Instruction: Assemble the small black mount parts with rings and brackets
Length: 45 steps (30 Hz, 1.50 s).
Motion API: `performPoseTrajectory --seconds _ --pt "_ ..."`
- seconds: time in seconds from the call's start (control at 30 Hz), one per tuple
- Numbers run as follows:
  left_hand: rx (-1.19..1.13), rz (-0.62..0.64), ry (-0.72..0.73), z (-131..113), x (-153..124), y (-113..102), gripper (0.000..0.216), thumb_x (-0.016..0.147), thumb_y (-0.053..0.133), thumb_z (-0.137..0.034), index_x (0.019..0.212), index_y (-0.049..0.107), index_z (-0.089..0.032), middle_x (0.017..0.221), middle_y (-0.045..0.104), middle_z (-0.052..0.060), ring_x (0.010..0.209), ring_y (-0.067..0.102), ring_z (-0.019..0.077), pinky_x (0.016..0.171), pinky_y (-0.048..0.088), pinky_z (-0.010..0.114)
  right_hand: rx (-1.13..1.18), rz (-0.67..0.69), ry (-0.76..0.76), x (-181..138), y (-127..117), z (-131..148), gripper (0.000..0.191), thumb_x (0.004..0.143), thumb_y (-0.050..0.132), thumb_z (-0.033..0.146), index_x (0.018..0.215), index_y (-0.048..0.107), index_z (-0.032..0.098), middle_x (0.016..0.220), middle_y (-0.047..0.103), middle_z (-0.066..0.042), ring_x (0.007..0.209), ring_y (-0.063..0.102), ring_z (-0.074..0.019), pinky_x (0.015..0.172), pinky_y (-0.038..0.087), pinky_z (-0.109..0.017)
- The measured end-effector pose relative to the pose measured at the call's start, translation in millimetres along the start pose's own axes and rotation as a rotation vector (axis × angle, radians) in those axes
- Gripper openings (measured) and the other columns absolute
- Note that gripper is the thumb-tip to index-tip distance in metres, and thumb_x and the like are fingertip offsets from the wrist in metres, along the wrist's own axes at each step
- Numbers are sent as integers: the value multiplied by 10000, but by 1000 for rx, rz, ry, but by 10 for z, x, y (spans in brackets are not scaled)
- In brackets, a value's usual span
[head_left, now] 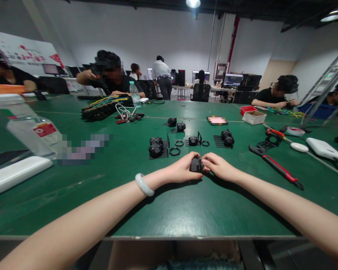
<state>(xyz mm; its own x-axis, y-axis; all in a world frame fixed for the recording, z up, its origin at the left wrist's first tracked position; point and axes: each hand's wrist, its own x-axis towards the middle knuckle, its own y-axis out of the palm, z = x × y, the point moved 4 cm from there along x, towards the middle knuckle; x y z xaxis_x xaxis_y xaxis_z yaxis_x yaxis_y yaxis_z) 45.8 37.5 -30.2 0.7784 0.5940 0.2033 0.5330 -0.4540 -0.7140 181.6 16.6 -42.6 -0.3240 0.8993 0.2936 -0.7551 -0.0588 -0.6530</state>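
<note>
Between my two hands is a black faceted plastic part, held just above the green table. My left hand grips it from the left, thumb and fingers wrapped round its sides. The fingers of my right hand pinch at its right edge; what they hold there is mostly hidden. Beyond the hands lie similar black parts with flat comb-like plates: one at the left, one in the middle, one at the right. Black rings, such as the nearest ring, lie among them.
Red-handled adjustable pliers lie at the right, near a white power bank. A small white box stands farther back. At the left are a clear plastic bottle and a long white object. Several people sit across the table.
</note>
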Motion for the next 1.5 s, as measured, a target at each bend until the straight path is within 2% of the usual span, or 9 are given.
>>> performPoseTrajectory --seconds 0.17,0.37,0.5,0.83,1.03,1.1,1.2,1.4,1.5 --pt "25 -3 -5 12 -2 -5 514 603 599 -310 1045 384 -161 872 469 14 764 470 150 664 398 259 -12 -1 -3 -1 8 3 256 811 371 371 732 505 167 689 490 -7 700 467 -125 676 371 -268" --pt "23 7 7 -3 -3 -3 484 620 585 -318 1032 390 -154 870 469 14 766 465 149 670 390 256 217 14 -30 -65 34 -1 307 730 518 332 982 433 180 918 476 -33 669 466 -92 600 392 -230" --pt "15 13 21 -5 -5 7 464 622 586 -322 1012 400 -153 850 470 10 748 465 144 653 389 250 316 72 -46 -85 53 9 359 690 567 293 992 408 180 876 456 -17 615 449 -70 555 385 -207" --pt "11 19 21 -32 -26 -14 460 631 581 -316 1021 394 -156 861 471 15 760 472 149 653 395 252 299 61 -19 -80 53 -14 332 688 567 251 985 437 181 842 457 -7 643 455 -79 588 395 -217" --pt "27 19 16 -3 -24 0 505 621 592 -297 1054 374 -157 917 470 27 805 472 158 689 397 262 169 35 -1 -41 37 -89 267 730 513 352 930 498 175 887 479 -33 686 482 -101 637 406 -247" --pt "28 17 13 7 -21 4 512 618 595 -297 1058 374 -157 922 472 29 810 472 159 694 397 263 106 52 -12 -23 34 -77 239 773 442 380 805 536 163 835 495 -35 719 486 -116 689 398 -264" --pt "21 13 8 12 -18 4 530 608 604 -300 1063 373 -156 920 476 29 806 474 158 690 399 262 48 48 -1 -4 30 -63 349 817 344 400 667 538 151 738 504 -33 746 487 -132 749 374 -284" --pt "19 5 9 -16 -27 -8 513 610 597 -292 1056 386 -152 894 482 23 784 479 154 674 399 260 266 37 72 -33 55 -94 274 760 455 403 887 482 161 781 503 -21 646 493 -105 616 407 -250" --pt "35 -3 19 -30 -31 -13 483 614 591 -291 1035 402 -149 867 484 19 761 481 152 659 398 259 406 71 37 -61 67 -59 368 677 580 343 967 416 188 860 478 -14 614 475 -78 550 394 -211"
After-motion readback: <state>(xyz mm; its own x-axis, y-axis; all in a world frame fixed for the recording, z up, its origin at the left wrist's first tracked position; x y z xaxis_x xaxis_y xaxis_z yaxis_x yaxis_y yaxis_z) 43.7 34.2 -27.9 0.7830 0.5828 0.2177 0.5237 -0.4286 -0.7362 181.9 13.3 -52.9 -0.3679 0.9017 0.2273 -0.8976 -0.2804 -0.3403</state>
